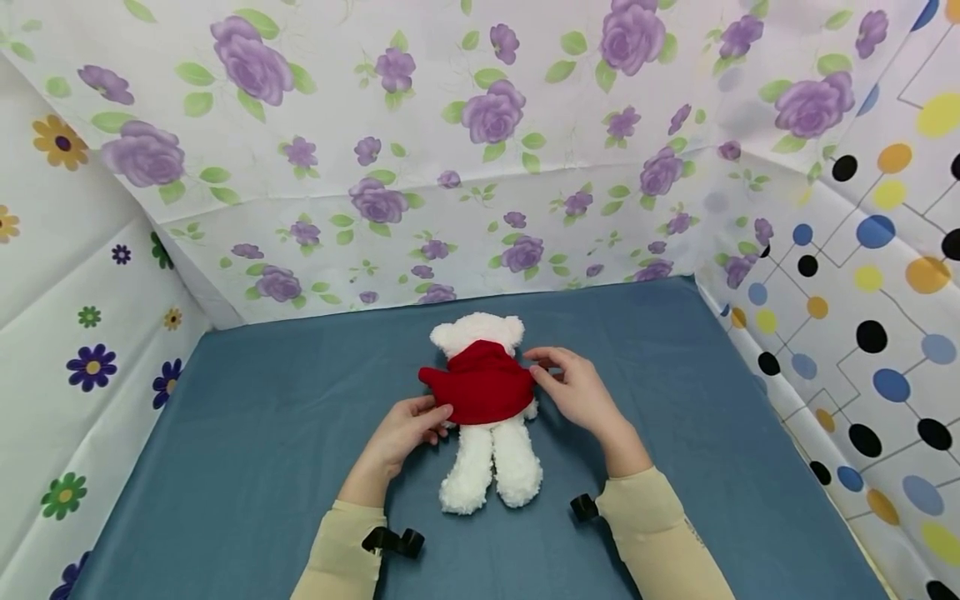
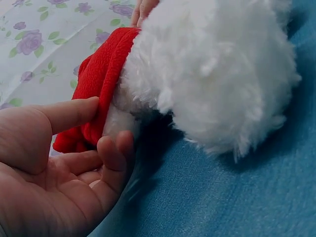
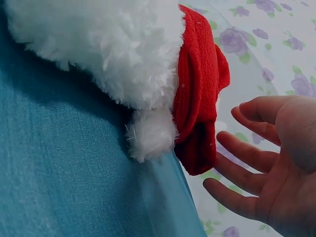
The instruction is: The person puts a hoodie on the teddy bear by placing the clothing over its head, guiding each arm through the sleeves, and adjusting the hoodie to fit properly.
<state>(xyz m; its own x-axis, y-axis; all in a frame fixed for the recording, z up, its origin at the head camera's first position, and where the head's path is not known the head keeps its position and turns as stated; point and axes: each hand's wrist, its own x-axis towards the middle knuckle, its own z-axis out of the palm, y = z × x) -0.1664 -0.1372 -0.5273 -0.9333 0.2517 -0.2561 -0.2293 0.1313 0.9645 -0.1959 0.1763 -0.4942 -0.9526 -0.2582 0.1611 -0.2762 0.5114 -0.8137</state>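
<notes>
A white plush bear [image 1: 491, 467] in a red hooded top [image 1: 483, 387] lies flat, its head away from me and its legs toward me. No face shows on the side turned up. My left hand [image 1: 405, 429] pinches the top's left lower edge. In the left wrist view, the thumb [image 2: 79, 112] lies on the red cloth and the other fingers curl beneath it. Beside the right sleeve is my right hand [image 1: 577, 390], its fingers loosely bent. The right wrist view shows the fingers [image 3: 247, 153] apart from the cloth, with a white paw [image 3: 150, 136] below the sleeve.
A blue cloth [image 1: 300, 467] covers the table under the bear. Behind it hangs a white sheet with purple roses [image 1: 378, 200]. A flower-patterned sheet [image 1: 90, 317] stands at the left, a dotted one [image 1: 873, 333] at the right. Black camera mounts [image 1: 393, 542] sit on the wrists.
</notes>
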